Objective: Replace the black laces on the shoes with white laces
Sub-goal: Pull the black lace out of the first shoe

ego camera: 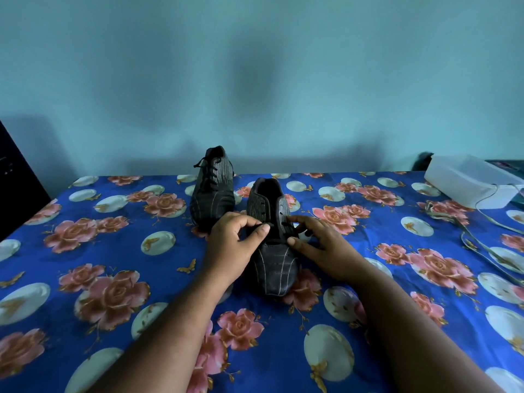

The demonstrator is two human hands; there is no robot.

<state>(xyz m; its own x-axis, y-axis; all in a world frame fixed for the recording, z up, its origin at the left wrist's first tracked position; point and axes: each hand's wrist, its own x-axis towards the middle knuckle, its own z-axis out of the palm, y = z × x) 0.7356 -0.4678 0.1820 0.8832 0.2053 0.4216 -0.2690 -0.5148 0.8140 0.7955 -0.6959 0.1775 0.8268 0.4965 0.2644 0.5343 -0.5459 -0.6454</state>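
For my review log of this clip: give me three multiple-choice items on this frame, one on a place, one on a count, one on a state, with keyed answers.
1. Where is the white box?
A. far right of the bedspread
B. between the shoes
C. near left corner

2. How many shoes show?
A. one
B. two
C. three

3. The far shoe is:
A. still laced black
B. laced white
C. lying sole up

Answers: 1 A, it sits at the right edge. 2 B, the far shoe and the near shoe. 3 A, black lace crosses its eyelets.

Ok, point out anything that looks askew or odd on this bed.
The far shoe leans tilted, its black laces still threaded; the near shoe has empty upper eyelets. Pale laces trail loosely at the right.
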